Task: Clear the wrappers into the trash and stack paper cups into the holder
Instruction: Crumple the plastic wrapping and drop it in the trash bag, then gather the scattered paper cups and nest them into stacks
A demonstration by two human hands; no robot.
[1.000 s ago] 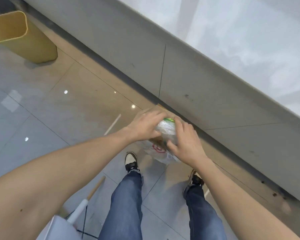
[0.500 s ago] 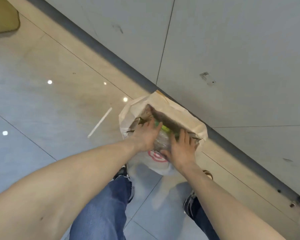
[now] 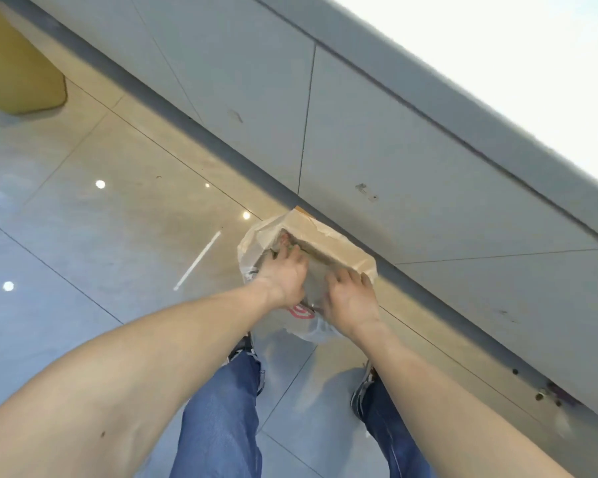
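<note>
A trash bag (image 3: 335, 251), brown paper with a clear plastic liner that has a red logo (image 3: 302, 312), stands on the floor against the grey counter base. My left hand (image 3: 283, 274) reaches into its mouth with the fingers pointing down inside. My right hand (image 3: 347, 298) lies over the near rim, fingers stretched toward the opening. A pale, crinkled patch of plastic (image 3: 313, 284) shows between the two hands. I cannot tell whether either hand still grips it. No paper cups or holder are in view.
The grey counter front (image 3: 394, 160) runs diagonally behind the bag. A yellow bin (image 3: 18, 70) stands at the far left on the glossy tiled floor (image 3: 101, 236). My jeans-clad legs (image 3: 221, 408) and shoes are just below the bag.
My hands carried the clear wrapper with the green label down into the bag's mouth. The green label has gone out of sight and the hands have drawn slightly apart.
</note>
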